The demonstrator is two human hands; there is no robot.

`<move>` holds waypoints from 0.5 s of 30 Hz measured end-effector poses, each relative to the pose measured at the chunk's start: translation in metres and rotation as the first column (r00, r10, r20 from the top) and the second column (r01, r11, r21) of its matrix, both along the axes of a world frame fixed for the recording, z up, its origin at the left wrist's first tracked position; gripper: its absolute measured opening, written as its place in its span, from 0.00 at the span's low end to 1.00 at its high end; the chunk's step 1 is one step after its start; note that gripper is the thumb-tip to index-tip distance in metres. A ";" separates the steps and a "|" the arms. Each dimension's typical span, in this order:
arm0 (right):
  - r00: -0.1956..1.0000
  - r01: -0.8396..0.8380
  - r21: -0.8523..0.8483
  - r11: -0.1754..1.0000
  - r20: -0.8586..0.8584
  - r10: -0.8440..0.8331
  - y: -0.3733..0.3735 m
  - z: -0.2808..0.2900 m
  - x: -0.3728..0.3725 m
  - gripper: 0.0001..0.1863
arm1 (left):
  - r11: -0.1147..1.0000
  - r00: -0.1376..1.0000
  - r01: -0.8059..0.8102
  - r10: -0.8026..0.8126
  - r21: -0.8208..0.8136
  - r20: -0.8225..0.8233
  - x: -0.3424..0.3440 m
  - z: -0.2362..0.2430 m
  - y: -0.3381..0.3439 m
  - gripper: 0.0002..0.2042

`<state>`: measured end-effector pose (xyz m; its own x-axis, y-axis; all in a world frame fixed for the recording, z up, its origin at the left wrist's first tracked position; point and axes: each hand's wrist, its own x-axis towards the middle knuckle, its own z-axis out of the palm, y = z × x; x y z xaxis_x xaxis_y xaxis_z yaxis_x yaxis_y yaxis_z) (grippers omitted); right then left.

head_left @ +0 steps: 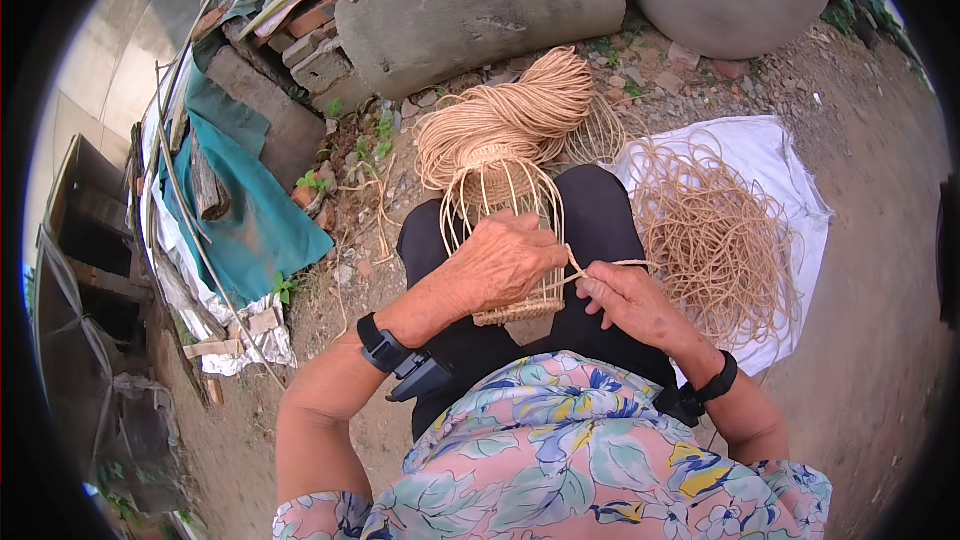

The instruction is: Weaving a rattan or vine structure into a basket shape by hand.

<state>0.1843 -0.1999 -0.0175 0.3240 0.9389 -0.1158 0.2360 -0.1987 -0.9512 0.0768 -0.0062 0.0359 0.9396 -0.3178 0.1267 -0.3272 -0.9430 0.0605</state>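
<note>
the right hand (632, 304) pinches tan cord (579, 274). the left hand (508, 260) overlaps the wicker frame (520, 314); its grip i cannot tell.

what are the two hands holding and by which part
The right hand pinches a thin tan fibre cord by a stretch beside the pale, open-ribbed woven basket. The left hand lies over the basket's ribs; its exact hold is hidden.
</note>
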 end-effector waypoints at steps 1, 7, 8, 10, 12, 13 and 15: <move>0.996 0.032 0.107 0.994 -0.090 -0.022 0.001 -0.006 -0.003 0.15 | 1.000 1.000 -0.005 0.005 -0.001 0.001 0.002 -0.003 0.002 0.04; 0.889 0.197 0.260 0.945 -0.453 -0.060 0.019 -0.012 0.004 0.17 | 0.996 0.984 0.012 0.004 -0.090 0.179 0.007 -0.018 0.004 0.05; 0.887 0.138 0.306 0.942 -0.462 0.020 0.022 -0.011 0.006 0.17 | 0.992 0.972 0.018 0.012 -0.126 0.234 0.006 -0.019 0.005 0.06; 0.891 0.071 0.380 0.922 -0.440 0.113 0.030 -0.001 0.005 0.17 | 0.981 0.968 0.009 0.040 -0.195 0.249 -0.005 -0.018 0.012 0.07; 0.909 0.059 0.364 0.929 -0.405 0.101 0.038 0.014 0.007 0.17 | 0.934 0.954 -0.013 0.118 -0.357 0.274 -0.015 -0.022 0.019 0.10; 0.926 0.038 0.347 0.937 -0.366 0.098 0.039 0.017 0.008 0.17 | 0.935 0.956 -0.007 0.111 -0.355 0.271 -0.020 -0.027 0.020 0.10; 0.937 0.060 0.348 0.936 -0.342 0.067 0.037 0.016 0.010 0.15 | 0.855 0.938 -0.141 0.278 -0.500 0.209 -0.028 -0.031 0.019 0.11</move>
<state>0.1946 -0.1631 -0.0018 0.3206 0.9403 0.1143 -0.1177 0.1592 -0.9802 0.0493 0.0125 0.0048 0.8858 0.0448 0.4620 -0.1926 -0.8701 0.4537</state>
